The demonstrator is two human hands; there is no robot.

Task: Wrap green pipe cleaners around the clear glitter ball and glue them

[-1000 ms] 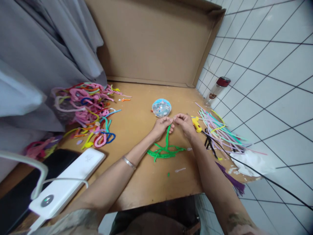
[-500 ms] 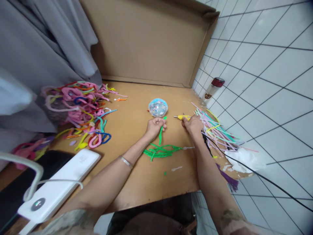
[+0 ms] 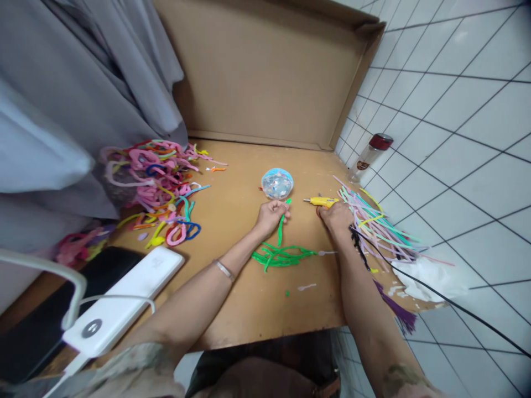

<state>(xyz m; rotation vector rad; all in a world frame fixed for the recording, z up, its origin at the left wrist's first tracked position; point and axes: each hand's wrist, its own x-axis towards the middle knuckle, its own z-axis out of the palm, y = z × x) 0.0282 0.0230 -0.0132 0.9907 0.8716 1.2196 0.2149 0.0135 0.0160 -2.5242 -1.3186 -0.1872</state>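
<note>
My left hand (image 3: 271, 217) pinches a green twisted pipe cleaner (image 3: 281, 232), its tip poking out above the fingers and its tail hanging below. Just beyond is a round clear bowl (image 3: 277, 185) with a light blue rim and small bits in it. My right hand (image 3: 338, 215) is closed around the back part of a yellow glue gun (image 3: 323, 202), whose metal nozzle points left towards the left hand. The glue gun's handle is mostly hidden by the fingers. Nearer to me, several green pipe cleaners (image 3: 284, 257) lie in a loose pile.
A tangle of coloured pipe cleaners (image 3: 157, 171) covers the left side, near a white power bank (image 3: 124, 301). Straight pastel pipe cleaners (image 3: 377, 221), a red-capped bottle (image 3: 369, 157) and white tissue (image 3: 427, 279) are right. A black cord (image 3: 448, 301) trails rightward. Cardboard (image 3: 269, 72) stands behind.
The whole view has shifted slightly, so things sit further right. My right thumb has moved lower, showing more of the glue gun's body. My left hand keeps its pinch on the green pipe cleaner.
</note>
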